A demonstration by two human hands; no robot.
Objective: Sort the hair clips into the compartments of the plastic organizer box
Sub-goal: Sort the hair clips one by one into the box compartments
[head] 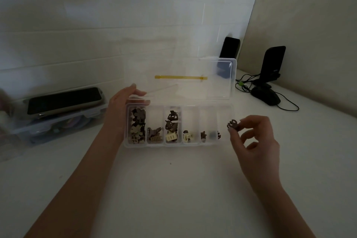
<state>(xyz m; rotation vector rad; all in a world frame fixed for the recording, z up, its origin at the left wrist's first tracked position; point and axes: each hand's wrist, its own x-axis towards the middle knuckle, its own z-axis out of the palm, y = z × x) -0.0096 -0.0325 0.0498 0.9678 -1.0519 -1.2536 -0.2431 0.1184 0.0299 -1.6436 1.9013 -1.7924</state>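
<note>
The small dark brown plastic hair clip [232, 124] sits pinched between the thumb and fingertips of my right hand [255, 141], held in the air just off the right end of the clear plastic organizer box [228, 110]. I judge it very light and stiff, with little teeth that could snag or slip, so a fingertip pinch across its body is the right hold; squeezing the wings would spring it open. The remaining fingers of that hand are loosely curled and hold nothing.

My left hand [123, 106] rests against the box's left end, fingers laid along its wall and far corner, steadying it on the white worktop [173, 189]. The box has a row of narrow compartments. The leftmost is packed with dark and pale flower-shaped clips [137, 125]; those further right hold fewer, among them cream rectangular claw clips [171, 137]; the last compartments on the right have only a few small dark pieces near the front. The transparent lid [193, 79] stands open behind, its yellow latch bar [180, 77] showing through.

To the left, a dark phone [63, 100] lies on top of another clear storage case [58, 127]. Far right, a black stand [272, 63] and a black mouse [265, 97] with cable lie well apart from the box.
</note>
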